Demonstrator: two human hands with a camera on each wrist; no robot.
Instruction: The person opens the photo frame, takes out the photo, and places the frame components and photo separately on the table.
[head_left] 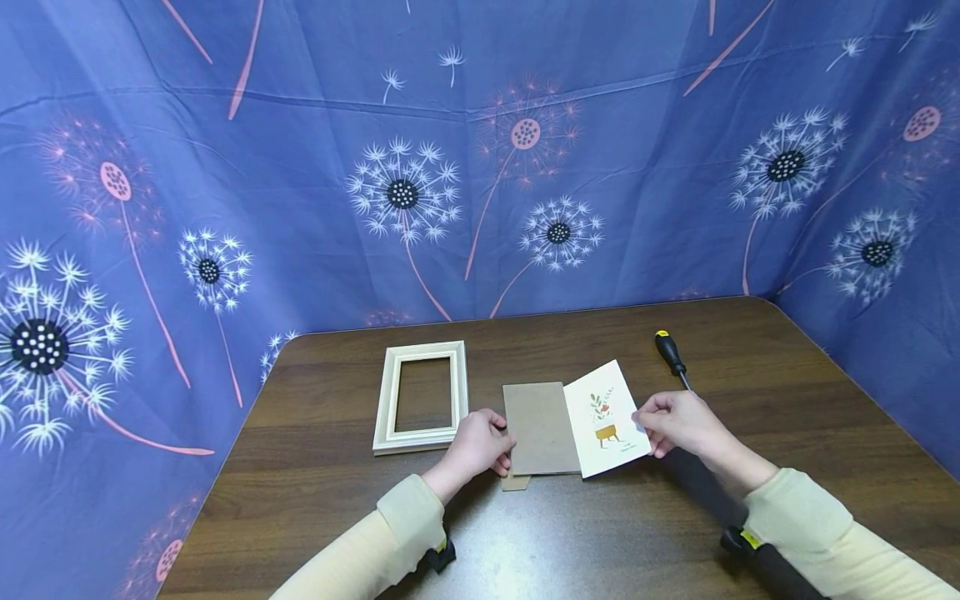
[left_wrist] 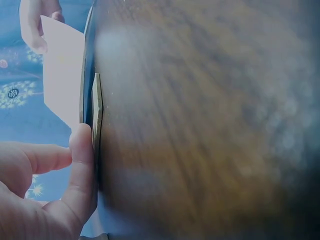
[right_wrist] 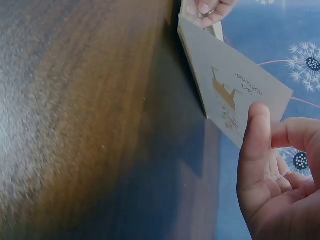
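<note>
A brown frame backing board lies on the table, with a small tan flap showing beneath its lower edge. My left hand holds the board's left edge between thumb and fingers. Along the board's right side is a white picture card printed with a plant in an orange pot. My right hand pinches the card's right edge. In the right wrist view the card stands at a slant, its held side off the table.
A cream picture frame with an open middle lies left of the board. Beyond my right hand is a screwdriver with a black and yellow handle. A blue dandelion-print cloth hangs behind the wooden table.
</note>
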